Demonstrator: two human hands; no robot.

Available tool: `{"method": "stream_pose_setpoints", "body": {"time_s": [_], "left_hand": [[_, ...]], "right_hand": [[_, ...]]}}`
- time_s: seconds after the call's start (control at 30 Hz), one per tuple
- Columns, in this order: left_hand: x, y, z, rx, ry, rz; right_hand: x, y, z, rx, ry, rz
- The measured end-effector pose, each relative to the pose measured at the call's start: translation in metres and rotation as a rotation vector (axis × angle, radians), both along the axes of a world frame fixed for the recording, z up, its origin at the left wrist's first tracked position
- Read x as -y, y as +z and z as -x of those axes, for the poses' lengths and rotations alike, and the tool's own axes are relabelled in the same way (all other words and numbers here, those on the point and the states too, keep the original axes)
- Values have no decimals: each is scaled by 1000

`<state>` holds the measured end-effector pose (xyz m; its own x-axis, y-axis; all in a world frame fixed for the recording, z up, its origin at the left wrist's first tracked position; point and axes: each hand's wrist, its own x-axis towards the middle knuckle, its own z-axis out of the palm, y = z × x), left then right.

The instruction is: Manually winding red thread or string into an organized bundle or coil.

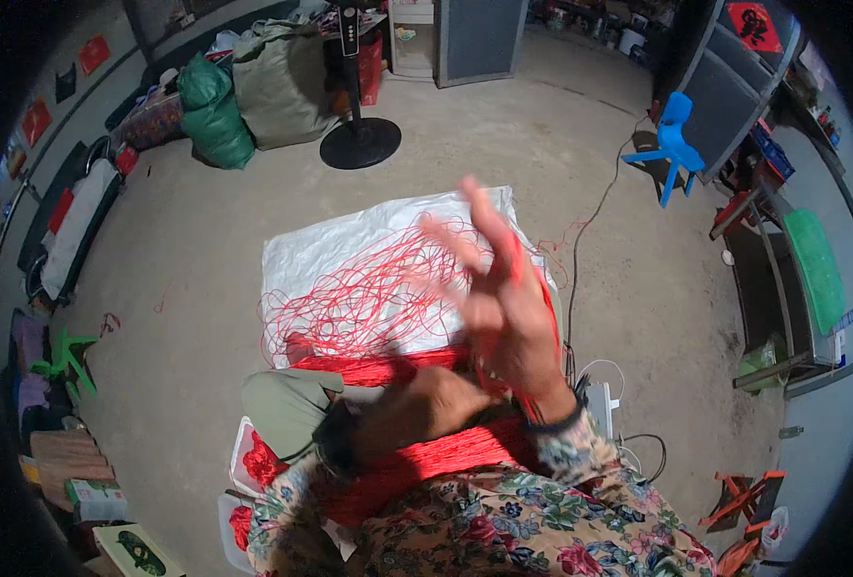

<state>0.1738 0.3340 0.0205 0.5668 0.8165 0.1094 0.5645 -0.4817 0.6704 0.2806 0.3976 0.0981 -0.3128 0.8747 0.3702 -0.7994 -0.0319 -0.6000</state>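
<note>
My right hand is raised above my lap, its fingers stretched and apart, some smeared by motion. Red cord runs along its index finger and down past the wrist. Lower down and just left of it is my left hand, blurred, its fingers too unclear to read. Thick bundles of red cord lie across my lap beneath both hands. In front of my knees, loose tangled red cord spreads over a white sheet on the floor.
A black fan stand is ahead, beside a green sack and a pale sack. To the right are a blue chair and a dark cable. White containers with red cord sit by my left leg.
</note>
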Motion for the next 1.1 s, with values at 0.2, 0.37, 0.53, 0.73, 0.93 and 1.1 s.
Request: {"method": "stream_pose_setpoints", "body": {"time_s": [0.2, 0.37, 0.53, 0.73, 0.93, 1.1], "left_hand": [[35, 70, 30, 27, -116, -234], [-33, 115, 96, 94, 224, -513], [-52, 58, 85, 619, 91, 200], [12, 31, -1, -17, -300, -369], [-1, 112, 67, 47, 71, -425], [-60, 100, 88, 299, 344, -204]], "right_hand": [[-51, -34, 17, 1029, -906, -1035], [22, -29, -1, 831, -408, -894], [47, 9, -13, 371, 93, -523], [-45, -9, 1, 800, -648, -565], [-16, -33, 10, 1028, -515, -906], [63, 7, -12, 592, -85, -510]]}}
